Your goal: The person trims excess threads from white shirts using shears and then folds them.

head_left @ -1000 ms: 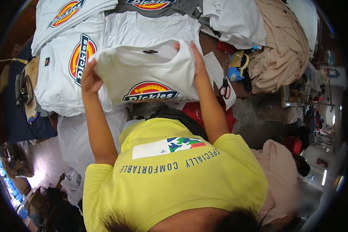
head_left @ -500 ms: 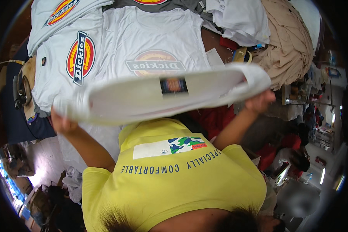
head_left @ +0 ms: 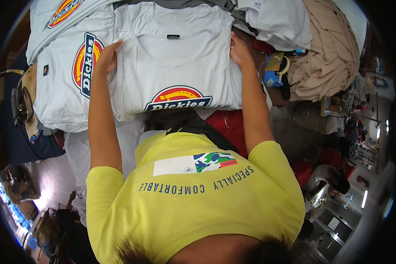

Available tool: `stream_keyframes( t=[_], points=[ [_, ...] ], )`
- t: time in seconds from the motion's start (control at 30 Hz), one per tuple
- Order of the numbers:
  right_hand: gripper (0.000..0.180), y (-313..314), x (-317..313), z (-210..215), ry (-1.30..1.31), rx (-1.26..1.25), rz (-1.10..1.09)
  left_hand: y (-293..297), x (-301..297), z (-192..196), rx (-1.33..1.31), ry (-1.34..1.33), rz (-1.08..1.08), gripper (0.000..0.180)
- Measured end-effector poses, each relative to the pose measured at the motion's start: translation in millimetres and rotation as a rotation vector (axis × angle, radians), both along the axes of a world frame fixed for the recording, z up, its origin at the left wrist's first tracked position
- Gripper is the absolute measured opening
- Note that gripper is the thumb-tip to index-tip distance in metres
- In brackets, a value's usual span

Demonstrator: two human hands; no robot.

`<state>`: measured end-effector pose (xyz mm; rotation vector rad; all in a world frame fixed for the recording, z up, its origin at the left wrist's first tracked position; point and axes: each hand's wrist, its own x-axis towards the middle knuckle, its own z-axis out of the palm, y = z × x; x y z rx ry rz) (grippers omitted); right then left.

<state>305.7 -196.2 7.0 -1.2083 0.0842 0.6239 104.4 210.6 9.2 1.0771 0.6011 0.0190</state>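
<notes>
A white sleeveless top (head_left: 171,72) lies spread in front of me, with a wide scooped neck, a small dark label inside the collar and a printed badge at its near edge. My left hand (head_left: 108,58) is at its left shoulder edge, fingers closed on the cloth. At the opposite shoulder edge, my right hand (head_left: 240,49) pinches the fabric; part of its fingers is hidden. Beneath and beyond it another white top (head_left: 174,16) shows. Left of my left hand is a stack of folded white shirts (head_left: 53,94) with the same kind of badge.
More folded white shirts (head_left: 36,31) sit at the far left, near an iron (head_left: 27,103). White cloth (head_left: 279,24) and a beige fabric heap (head_left: 328,53) fill the far right. A tape roll in a blue dispenser (head_left: 275,75) stands right of my right hand. Red cloth (head_left: 229,125) hangs below the table edge.
The white top, raised and blurred near my chest before, now lies flat farther away. Both hands have moved forward and closer together with it.
</notes>
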Motion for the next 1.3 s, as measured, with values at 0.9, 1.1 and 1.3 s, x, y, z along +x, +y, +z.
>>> stream_keyframes(
  t=[0.9, 1.1, 1.3],
  points=[
    [0.029, -172.7, -195.1, 15.8, -0.514, -0.909, 0.331, -77.8, -251.8, -20.3, 0.842, 0.458, -0.195, 0.025],
    [0.031, -164.2, -198.7, 16.8, -0.572, -1.037, 0.373, -57.7, -272.3, -6.4, 0.603, 0.295, 0.032, 0.019],
    [0.019, -190.1, -191.6, 0.9, -0.444, -0.903, 0.292, -55.1, -267.6, 11.8, 0.728, 0.345, 0.053, 0.024]
  ],
)
